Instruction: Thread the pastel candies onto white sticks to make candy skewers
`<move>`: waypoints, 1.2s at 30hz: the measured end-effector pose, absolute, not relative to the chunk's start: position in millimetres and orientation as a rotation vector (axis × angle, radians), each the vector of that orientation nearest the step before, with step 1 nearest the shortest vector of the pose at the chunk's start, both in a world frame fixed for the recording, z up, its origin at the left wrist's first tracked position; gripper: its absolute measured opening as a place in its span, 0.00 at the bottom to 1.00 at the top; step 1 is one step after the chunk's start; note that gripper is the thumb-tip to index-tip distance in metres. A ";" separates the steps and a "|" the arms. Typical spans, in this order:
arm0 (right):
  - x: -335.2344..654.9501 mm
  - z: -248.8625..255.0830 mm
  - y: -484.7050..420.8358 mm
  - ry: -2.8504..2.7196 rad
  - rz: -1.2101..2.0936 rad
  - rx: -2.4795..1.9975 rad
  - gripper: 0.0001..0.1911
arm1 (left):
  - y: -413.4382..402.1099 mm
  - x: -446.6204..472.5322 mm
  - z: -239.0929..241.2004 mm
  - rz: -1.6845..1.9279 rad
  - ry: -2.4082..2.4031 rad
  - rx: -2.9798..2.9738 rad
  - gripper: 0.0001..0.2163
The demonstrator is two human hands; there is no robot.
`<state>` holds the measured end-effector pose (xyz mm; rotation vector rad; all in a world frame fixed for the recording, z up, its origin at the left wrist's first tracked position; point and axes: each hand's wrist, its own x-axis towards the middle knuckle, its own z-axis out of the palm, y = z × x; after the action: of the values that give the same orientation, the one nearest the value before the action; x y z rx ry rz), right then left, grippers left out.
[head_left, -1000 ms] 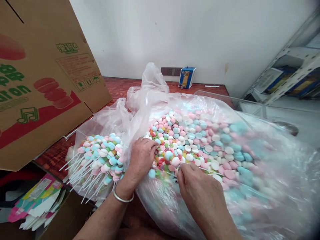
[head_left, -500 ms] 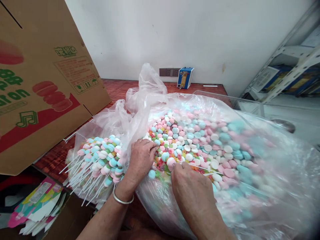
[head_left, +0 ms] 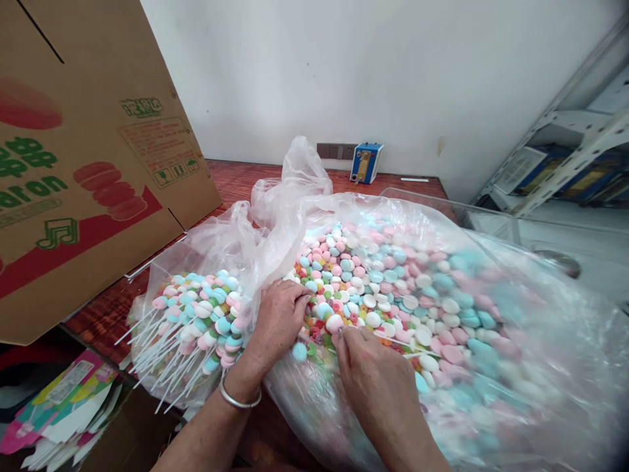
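A large clear plastic bag point(head_left: 515, 367) lies open in front of me, full of pastel pink, blue and white marshmallow candies point(head_left: 393, 288) and small coloured rings. My left hand point(head_left: 278, 321), a silver bangle on its wrist, rests curled on the pile at the bag's mouth. My right hand point(head_left: 371, 373) is closed in a pinch on a thin white stick point(head_left: 393, 339) lying across the candies. To the left, a smaller clear bag point(head_left: 162, 275) holds finished candy skewers point(head_left: 201, 318) with their white sticks pointing toward me.
A big printed cardboard box point(head_left: 88, 177) leans over the red-brown table point(head_left: 236, 180) on the left. Flat coloured cartons point(head_left: 59, 403) lie below it. A small blue device point(head_left: 366, 162) stands by the wall sockets. A clear plastic bin point(head_left: 491, 213) and metal shelving point(head_left: 570, 151) are at the right.
My right hand slid a little left across the candies, still pinching the stick. My left hand stayed put on the pile. The view tilted slightly.
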<state>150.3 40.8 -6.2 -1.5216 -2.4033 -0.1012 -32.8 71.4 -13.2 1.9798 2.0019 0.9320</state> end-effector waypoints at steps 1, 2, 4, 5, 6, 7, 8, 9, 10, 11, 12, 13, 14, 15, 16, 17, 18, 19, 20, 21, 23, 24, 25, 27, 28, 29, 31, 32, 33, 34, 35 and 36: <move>152.2 -10.3 40.4 -2.355 -0.070 -1.499 0.14 | 71.7 -33.3 -12.7 0.980 1.977 1.913 0.09; 154.0 -14.2 39.7 -2.302 -0.036 -1.482 0.16 | 71.9 -33.4 -11.9 1.023 1.946 1.835 0.09; 157.1 -21.0 37.5 -2.206 0.026 -1.455 0.19 | 72.0 -32.2 -9.6 1.091 1.878 1.656 0.09; 158.4 -23.5 36.3 -2.162 0.051 -1.445 0.20 | 71.9 -30.8 -8.1 1.119 1.838 1.566 0.09; 159.5 -25.2 35.2 -2.127 0.075 -1.432 0.21 | 71.6 -29.0 -6.3 1.145 1.794 1.476 0.08; 160.6 -26.3 34.1 -2.100 0.102 -1.416 0.22 | 71.3 -26.7 -4.3 1.166 1.743 1.391 0.08; 161.8 -26.8 33.1 -2.076 0.133 -1.404 0.22 | 70.8 -24.2 -2.0 1.190 1.690 1.314 0.08; 163.0 -26.7 32.2 -2.060 0.165 -1.392 0.21 | 70.3 -21.4 0.6 1.214 1.635 1.248 0.08; 164.4 -26.4 31.4 -2.055 0.197 -1.378 0.20 | 69.6 -18.5 3.2 1.232 1.582 1.194 0.08; 165.9 -26.1 30.6 -2.053 0.224 -1.361 0.18 | 69.0 -15.5 6.0 1.250 1.530 1.148 0.09; 167.4 -25.9 29.7 -2.048 0.248 -1.345 0.17 | 68.4 -12.3 8.6 1.275 1.477 1.102 0.10; 168.8 -26.1 28.6 -2.034 0.272 -1.328 0.16 | 67.9 -8.9 11.0 1.303 1.414 1.051 0.12; 170.0 -26.9 27.1 -2.011 0.299 -1.312 0.15 | 67.5 -5.1 13.0 1.332 1.345 0.983 0.13; 171.1 -28.3 25.4 -1.980 0.327 -1.298 0.15 | 67.1 -0.9 14.5 1.359 1.265 0.901 0.14; 172.0 -30.2 23.4 -1.945 0.356 -1.284 0.15 | 66.8 3.9 15.6 1.378 1.180 0.812 0.15; 172.8 -32.4 21.2 -1.910 0.385 -1.272 0.15 | 66.3 9.3 16.2 1.385 1.096 0.727 0.16; 173.7 -34.6 19.0 -1.879 0.418 -1.263 0.15 | 65.5 15.5 16.4 1.377 1.017 0.656 0.16; 174.9 -36.5 17.0 -1.846 0.455 -1.257 0.16 | 64.3 22.3 16.4 1.362 0.944 0.603 0.16; 176.5 -37.9 15.1 -1.814 0.505 -1.258 0.16 | 62.8 29.8 16.1 1.348 0.881 0.571 0.16; 178.4 -38.6 13.4 -1.782 0.567 -1.266 0.16 | 60.9 37.6 15.7 1.332 0.828 0.553 0.15; 183.1 -38.3 10.5 -1.720 0.692 -1.294 0.16 | 56.4 53.8 14.6 1.308 0.762 0.523 0.14; 185.5 -37.6 9.2 -1.693 0.734 -1.307 0.17 | 53.9 61.7 14.0 1.295 0.742 0.503 0.14; 187.6 -37.0 7.9 -1.669 0.755 -1.317 0.18 | 51.5 69.2 13.2 1.288 0.729 0.485 0.14; 190.3 -36.7 5.4 -1.618 0.751 -1.333 0.19 | 46.7 82.1 11.4 1.307 0.722 0.472 0.14; 190.8 -37.1 4.4 -1.595 0.740 -1.338 0.19 | 44.4 87.5 10.3 1.325 0.727 0.483 0.15; 190.7 -37.9 3.6 -1.575 0.732 -1.345 0.19 | 42.2 92.1 9.1 1.340 0.738 0.502 0.16; 189.4 -39.5 3.1 -1.548 0.732 -1.358 0.19 | 38.5 99.0 6.5 1.345 0.776 0.549 0.16; 188.6 -40.1 3.6 -1.539 0.745 -1.360 0.19 | 37.3 101.3 5.2 1.336 0.801 0.569 0.16; 187.9 -40.2 4.7 -1.533 0.770 -1.356 0.19 | 36.8 102.9 3.9 1.327 0.826 0.590 0.16; 187.7 -39.8 6.6 -1.530 0.805 -1.346 0.19 | 37.4 103.5 2.7 1.323 0.851 0.610 0.16; 188.1 -38.9 9.4 -1.530 0.846 -1.329 0.20 | 39.4 103.0 1.6 1.322 0.875 0.626 0.15; 189.4 -37.4 12.8 -1.530 0.889 -1.311 0.20 | 43.0 101.1 0.8 1.326 0.897 0.637 0.15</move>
<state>189.4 12.8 -37.4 -1.3112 -1.5299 0.8894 101.1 43.0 0.8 0.6374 0.8967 1.3260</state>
